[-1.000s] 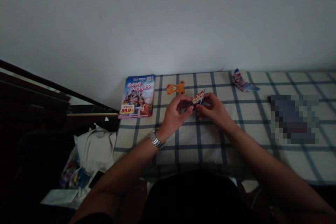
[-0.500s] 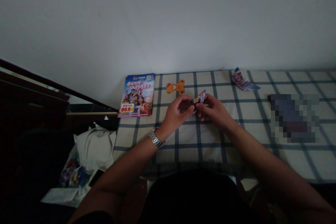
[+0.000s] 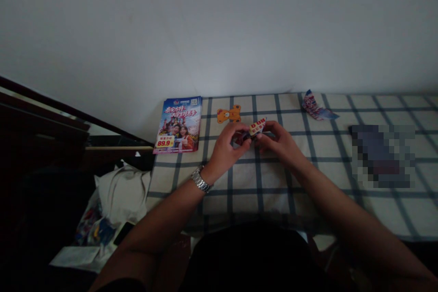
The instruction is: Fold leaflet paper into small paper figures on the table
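A plain wall stands over the checked tablecloth (image 3: 273, 182). At frame centre my left hand (image 3: 227, 146) and right hand (image 3: 278, 141) each pinch one end of the folded printed paper (image 3: 256, 127). I hold it just above the cloth, which likely steadies its creases. A flyer (image 3: 178, 124) lies to its left.

Print on the folded paper (image 3: 257, 127) is illegible; a pixelated patch (image 3: 383, 155) masks something.
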{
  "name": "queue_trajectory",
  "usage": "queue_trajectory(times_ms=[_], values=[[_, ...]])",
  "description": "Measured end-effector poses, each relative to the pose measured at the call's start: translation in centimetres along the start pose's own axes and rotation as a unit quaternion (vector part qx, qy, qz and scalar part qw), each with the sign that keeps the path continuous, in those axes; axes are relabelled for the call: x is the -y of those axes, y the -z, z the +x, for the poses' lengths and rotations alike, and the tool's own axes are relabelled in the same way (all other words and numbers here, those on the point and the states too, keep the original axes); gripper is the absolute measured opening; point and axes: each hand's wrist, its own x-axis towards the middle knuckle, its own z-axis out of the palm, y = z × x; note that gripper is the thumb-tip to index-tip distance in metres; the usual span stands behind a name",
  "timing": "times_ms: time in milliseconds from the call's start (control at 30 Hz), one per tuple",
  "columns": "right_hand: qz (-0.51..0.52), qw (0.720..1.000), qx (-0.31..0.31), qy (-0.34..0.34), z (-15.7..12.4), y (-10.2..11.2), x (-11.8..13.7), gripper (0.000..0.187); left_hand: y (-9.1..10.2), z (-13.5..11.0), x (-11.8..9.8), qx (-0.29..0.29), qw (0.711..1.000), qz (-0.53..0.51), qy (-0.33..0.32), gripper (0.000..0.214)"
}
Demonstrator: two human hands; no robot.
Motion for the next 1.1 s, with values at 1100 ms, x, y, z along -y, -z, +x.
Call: queue_trajectory(times_ms=[1100], values=[[-0.114,0.982,0.077,0.129,0.0,1.9,-0.7,0.040,2.9,1.1,0.5,0.134,0.987,0.032,0.087,0.015]])
